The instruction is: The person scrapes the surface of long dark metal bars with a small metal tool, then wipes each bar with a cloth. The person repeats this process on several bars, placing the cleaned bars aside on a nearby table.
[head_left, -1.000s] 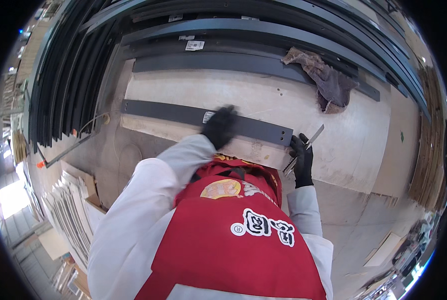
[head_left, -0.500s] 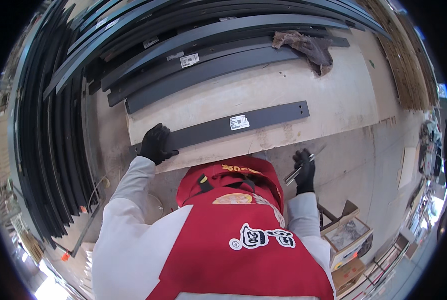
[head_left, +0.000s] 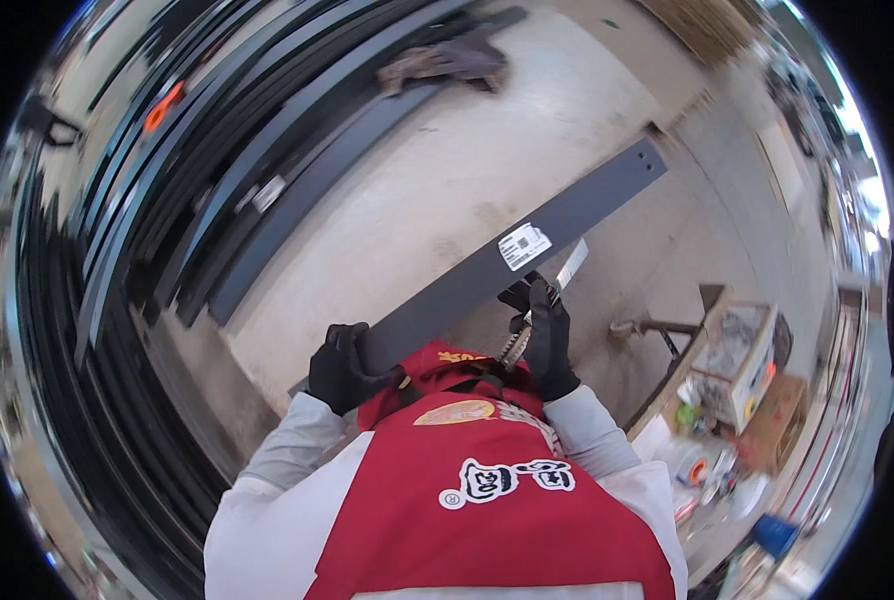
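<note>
A long dark grey flat bar (head_left: pixel 447 300) slants across the front of the pale board, near left to far right, with a white label (head_left: pixel 524 247) on its face and two holes at the far end. My black-gloved left hand (head_left: pixel 343 370) is closed around its near end. In my black-gloved right hand (head_left: pixel 545 335) is a knife (head_left: pixel 571 266), its shiny flat blade pointing up and away and its handle showing below the fingers. The right hand is at the bar's near edge, beside the label; whether it also bears the bar is hidden.
Dark bars (head_left: pixel 297 165) lie stacked on the left and back, with a brown rag (head_left: pixel 445 65) over some ends. The pale board (head_left: pixel 527 130) lies under the work. To the right stand an open box (head_left: pixel 732 355), a cardboard carton (head_left: pixel 775 420) and a blue container (head_left: pixel 773 536).
The bar has swung from nearly level to a steep slant, its far end out past the board. My right hand has come up to the bar with the knife. The view has turned.
</note>
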`<action>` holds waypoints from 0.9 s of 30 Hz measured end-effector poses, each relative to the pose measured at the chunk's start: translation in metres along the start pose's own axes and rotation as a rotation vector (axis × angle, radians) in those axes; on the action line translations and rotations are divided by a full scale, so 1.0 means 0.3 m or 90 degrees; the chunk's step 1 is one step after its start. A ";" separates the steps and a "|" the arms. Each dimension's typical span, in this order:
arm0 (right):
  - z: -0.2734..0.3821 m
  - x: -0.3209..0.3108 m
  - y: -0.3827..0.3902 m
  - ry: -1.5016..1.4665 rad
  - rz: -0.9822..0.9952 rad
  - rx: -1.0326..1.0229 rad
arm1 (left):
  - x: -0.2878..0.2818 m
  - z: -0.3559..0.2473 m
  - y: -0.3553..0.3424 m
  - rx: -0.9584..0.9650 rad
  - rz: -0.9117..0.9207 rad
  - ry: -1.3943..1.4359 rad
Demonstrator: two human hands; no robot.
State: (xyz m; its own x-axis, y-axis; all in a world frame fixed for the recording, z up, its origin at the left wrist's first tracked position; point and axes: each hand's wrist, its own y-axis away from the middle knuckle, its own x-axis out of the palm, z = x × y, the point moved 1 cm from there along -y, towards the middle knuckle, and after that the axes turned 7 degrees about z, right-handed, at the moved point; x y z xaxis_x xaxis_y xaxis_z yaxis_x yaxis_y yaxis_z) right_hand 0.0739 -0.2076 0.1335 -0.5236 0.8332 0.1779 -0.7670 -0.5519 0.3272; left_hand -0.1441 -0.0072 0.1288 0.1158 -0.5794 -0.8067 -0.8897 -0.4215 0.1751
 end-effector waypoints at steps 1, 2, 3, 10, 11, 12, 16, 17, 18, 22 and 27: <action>0.028 -0.031 0.029 -0.002 -0.033 -0.025 | 0.015 -0.065 -0.035 0.040 -0.011 -0.002; 0.056 -0.061 0.057 -0.004 -0.066 -0.050 | 0.033 -0.137 -0.067 0.079 -0.022 -0.003; 0.080 -0.103 0.085 -0.006 -0.100 -0.077 | 0.045 -0.207 -0.095 0.121 -0.033 -0.002; 0.068 -0.524 0.295 -0.322 -0.402 -0.171 | 0.221 -0.598 -0.250 0.414 0.210 -0.129; 0.042 -0.605 0.352 -0.338 -0.449 -0.181 | 0.249 -0.614 -0.260 0.430 0.249 -0.181; -0.016 -0.637 0.418 -0.357 -0.485 -0.209 | 0.244 -0.595 -0.259 0.480 0.271 -0.215; -0.276 -0.873 0.642 -0.570 -0.597 -0.289 | 0.415 -0.753 -0.301 0.645 0.387 -0.230; -0.276 -0.890 0.685 -0.626 -0.603 -0.334 | 0.456 -0.807 -0.295 0.679 0.416 -0.220; -0.270 -0.892 0.726 -0.671 -0.677 -0.346 | 0.515 -0.858 -0.303 0.742 0.426 -0.204; -0.477 -0.897 0.816 -0.586 -0.808 -0.285 | 0.784 -1.108 -0.233 0.770 0.600 -0.245; -0.548 -1.156 1.041 -0.663 -0.855 -0.342 | 1.044 -1.295 -0.088 0.882 0.728 -0.284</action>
State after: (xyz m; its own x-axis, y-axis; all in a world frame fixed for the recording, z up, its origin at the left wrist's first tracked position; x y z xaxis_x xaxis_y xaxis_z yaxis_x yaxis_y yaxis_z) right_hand -0.0450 -0.6746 0.0214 0.7678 0.2350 0.5960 -0.5647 0.6877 0.4563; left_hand 0.0873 -0.4485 0.0906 -0.6360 0.1657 -0.7537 -0.1492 0.9318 0.3307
